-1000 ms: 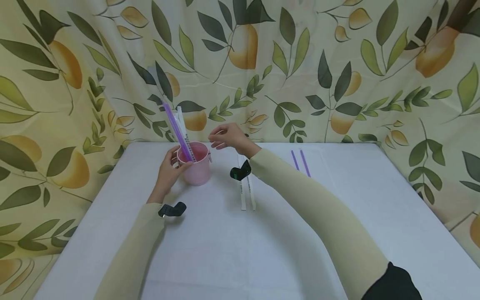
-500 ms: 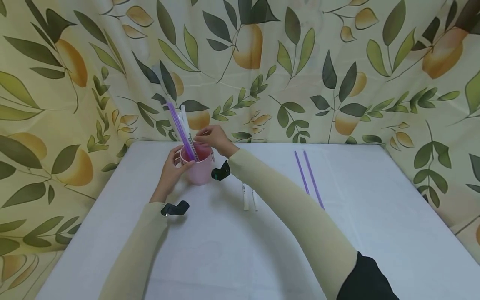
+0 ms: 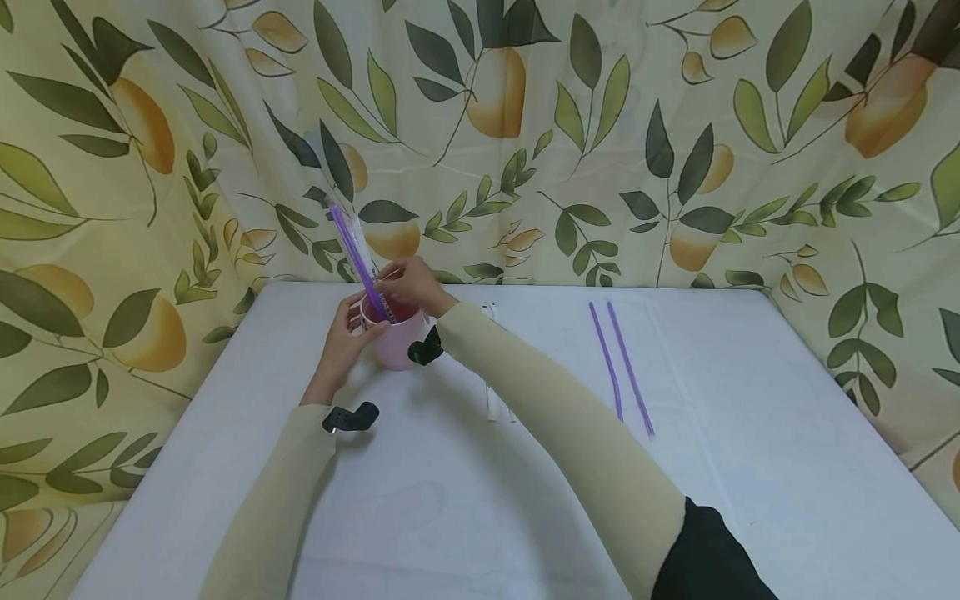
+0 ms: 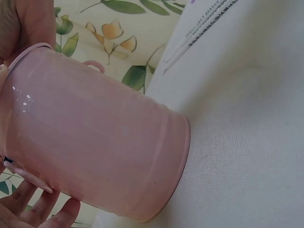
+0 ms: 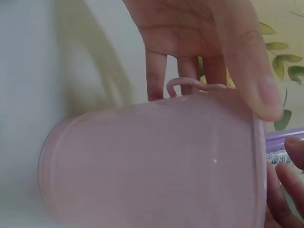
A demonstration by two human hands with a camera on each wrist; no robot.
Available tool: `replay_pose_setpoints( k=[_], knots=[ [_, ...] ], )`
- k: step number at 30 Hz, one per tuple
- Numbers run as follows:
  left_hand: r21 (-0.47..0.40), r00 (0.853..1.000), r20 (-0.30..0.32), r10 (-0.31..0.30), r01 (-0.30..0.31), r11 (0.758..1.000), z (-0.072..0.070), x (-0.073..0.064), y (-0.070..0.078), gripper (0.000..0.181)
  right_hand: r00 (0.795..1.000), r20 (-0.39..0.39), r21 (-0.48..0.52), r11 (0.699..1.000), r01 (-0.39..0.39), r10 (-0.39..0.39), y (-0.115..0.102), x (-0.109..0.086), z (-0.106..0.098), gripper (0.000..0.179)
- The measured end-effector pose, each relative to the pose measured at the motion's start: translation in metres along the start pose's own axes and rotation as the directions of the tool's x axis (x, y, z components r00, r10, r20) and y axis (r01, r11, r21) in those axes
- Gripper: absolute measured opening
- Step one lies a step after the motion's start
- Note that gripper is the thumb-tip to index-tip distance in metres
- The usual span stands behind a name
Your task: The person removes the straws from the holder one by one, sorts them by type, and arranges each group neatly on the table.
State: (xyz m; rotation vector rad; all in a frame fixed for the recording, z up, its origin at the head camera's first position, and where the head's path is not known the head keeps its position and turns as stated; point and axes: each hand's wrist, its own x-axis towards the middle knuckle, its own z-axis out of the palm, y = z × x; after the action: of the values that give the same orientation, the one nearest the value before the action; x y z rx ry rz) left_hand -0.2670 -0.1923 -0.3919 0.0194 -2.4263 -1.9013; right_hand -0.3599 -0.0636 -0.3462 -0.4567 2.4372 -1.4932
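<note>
A pink bucket (image 3: 400, 348) with small side loops stands upright near the table's back left. My left hand (image 3: 339, 346) holds it, thumb across the front and fingers round the far side, as the right wrist view shows with the thumb (image 5: 244, 61). Purple straws (image 3: 350, 243) and printed, clear-wrapped straws (image 5: 279, 157) lean leftward out of the bucket. Over the rim, my right hand (image 3: 408, 283) pinches at the wrapped straws; its fingertips (image 5: 284, 183) show beside them in the right wrist view. The straws' lower ends are hidden inside the bucket.
Two purple straws (image 3: 628, 362) lie on the white table right of the arm. Two more wrapped straws (image 3: 491, 407) lie mid-table, partly under the right forearm. A fruit-patterned curtain (image 3: 570, 200) hangs behind the table.
My right hand has moved left, from beside the bucket to over its rim, and has closed on the wrapped straws. The left hand keeps its hold on the bucket.
</note>
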Motion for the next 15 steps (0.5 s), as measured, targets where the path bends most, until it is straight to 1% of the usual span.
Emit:
replay_pose_setpoints(
  k=[3, 7, 11, 15],
  knots=[
    [-0.01, 1.0, -0.001, -0.002, 0.002, 1.0, -0.001, 0.007, -0.01, 0.071, 1.0, 0.006, -0.047, 0.999, 0.026, -0.026, 0.0, 0.0, 0.004, 0.023],
    [-0.003, 1.0, -0.008, -0.011, 0.011, 1.0, -0.002, 0.016, -0.025, 0.073, 0.998, 0.041, -0.079, 0.995, 0.055, -0.052, 0.0, -0.001, 0.006, 0.021],
    [0.016, 1.0, -0.019, -0.012, 0.012, 1.0, -0.002, 0.018, -0.029, 0.074, 0.995, 0.087, -0.082, 0.995, 0.061, -0.054, -0.001, -0.002, 0.007, 0.02],
    [0.03, 1.0, -0.021, -0.014, 0.015, 0.999, -0.002, 0.017, -0.029, 0.075, 0.988, 0.151, -0.063, 0.997, 0.04, -0.03, -0.001, -0.003, 0.007, 0.019]
  ],
)
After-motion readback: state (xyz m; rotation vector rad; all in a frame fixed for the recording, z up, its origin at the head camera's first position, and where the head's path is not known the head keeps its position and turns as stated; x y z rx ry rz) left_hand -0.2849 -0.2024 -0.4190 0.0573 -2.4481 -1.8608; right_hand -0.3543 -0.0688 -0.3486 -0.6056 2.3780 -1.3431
